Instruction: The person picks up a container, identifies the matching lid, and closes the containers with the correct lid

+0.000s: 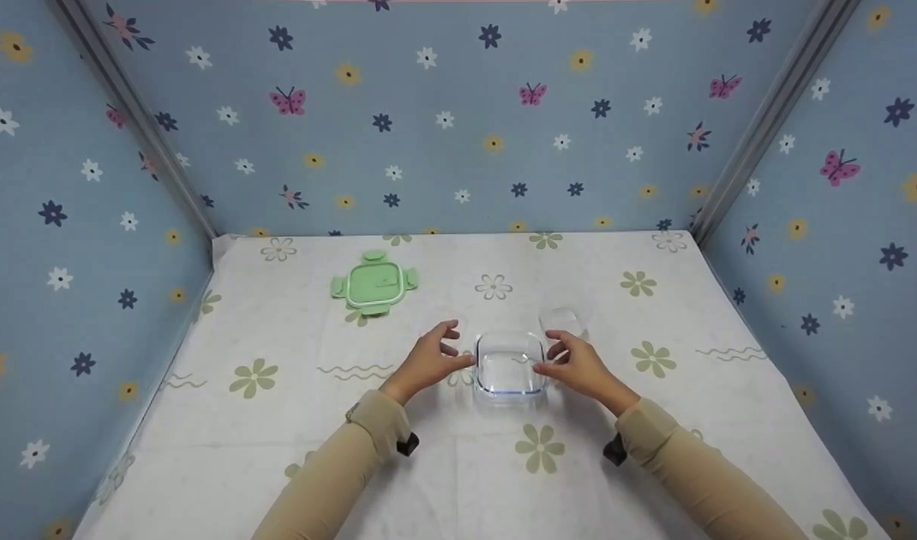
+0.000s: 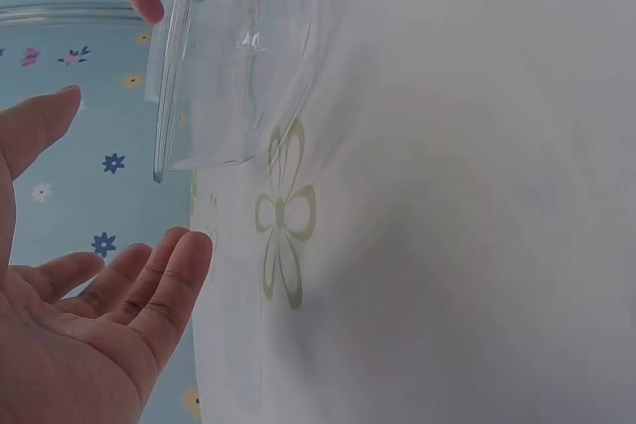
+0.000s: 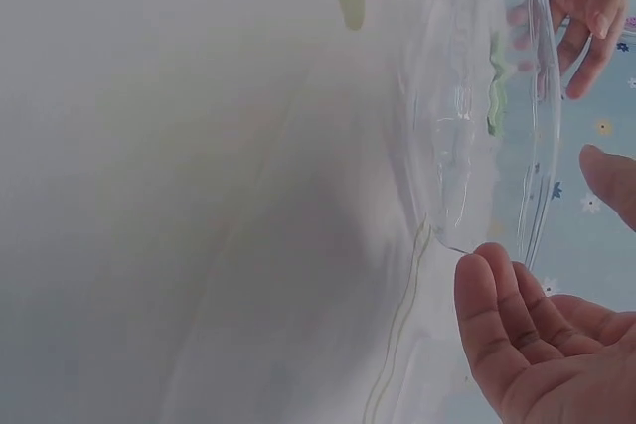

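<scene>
A clear square glass food container (image 1: 508, 391) stands upright on the cloth between the two hands. My left hand (image 1: 434, 358) is at its left side, thumb and fingers spread apart. In the left wrist view a gap shows between the left hand (image 2: 109, 330) and the container wall (image 2: 214, 136). At the container's right side is my right hand (image 1: 582, 369), its fingers loosely bent. In the right wrist view the fingertips of the right hand (image 3: 547, 335) are close to the glass container (image 3: 477, 166); whether they touch it I cannot tell.
A green lid (image 1: 375, 283) with side flaps lies on the left back part of the patterned white cloth (image 1: 458, 262). Behind the right hand lies a clear, rounded flat piece (image 1: 562, 321). Blue flowered walls (image 1: 443, 90) enclose the table at the back and sides.
</scene>
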Demonstrator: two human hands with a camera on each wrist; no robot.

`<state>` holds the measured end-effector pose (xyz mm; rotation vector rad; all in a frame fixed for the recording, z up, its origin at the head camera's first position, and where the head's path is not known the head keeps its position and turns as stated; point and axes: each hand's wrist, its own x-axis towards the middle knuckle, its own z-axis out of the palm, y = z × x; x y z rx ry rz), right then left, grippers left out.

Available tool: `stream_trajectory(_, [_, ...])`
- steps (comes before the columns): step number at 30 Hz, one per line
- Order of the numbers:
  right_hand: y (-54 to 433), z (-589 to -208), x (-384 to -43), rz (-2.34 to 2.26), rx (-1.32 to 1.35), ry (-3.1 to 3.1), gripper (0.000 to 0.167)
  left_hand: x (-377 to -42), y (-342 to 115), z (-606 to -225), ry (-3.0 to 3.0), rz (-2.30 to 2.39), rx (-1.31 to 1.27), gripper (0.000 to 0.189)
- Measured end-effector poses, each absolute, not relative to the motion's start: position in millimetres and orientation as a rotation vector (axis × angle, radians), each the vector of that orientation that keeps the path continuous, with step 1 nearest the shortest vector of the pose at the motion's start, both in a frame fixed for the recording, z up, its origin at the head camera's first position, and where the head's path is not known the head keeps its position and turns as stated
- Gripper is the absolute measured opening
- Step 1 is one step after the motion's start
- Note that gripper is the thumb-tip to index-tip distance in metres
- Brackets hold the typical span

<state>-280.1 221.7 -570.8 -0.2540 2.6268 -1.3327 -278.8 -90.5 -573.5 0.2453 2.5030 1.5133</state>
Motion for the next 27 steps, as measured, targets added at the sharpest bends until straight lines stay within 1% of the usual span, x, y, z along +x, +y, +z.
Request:
stream_trajectory(5, [219.6, -571.1, -280.4, -1.406, -0.196, 2.554, 0.075, -278.7, -86.8, -579.2, 2.477, 1.536, 0.289, 0.080])
stream_trajectory(12, [216.9, -572.1, -281.3, -1.450, -0.130, 2.510, 0.071, -278.3, -82.2, -581.5, 2.437, 1.562, 0.286, 0.076])
stream_trajectory(19, [216.1, -575.2, -281.9, -1.526, -0.054, 2.432, 0.065, -277.5, -79.1, -582.1, 2.405, 1.592, 0.249, 0.076])
stream_trajectory(27, [215.1, -575.7, -283.3, -1.569, 0.036, 2.355, 0.064, -278.3, -76.0, -586.6, 2.317, 1.652, 0.204, 0.077])
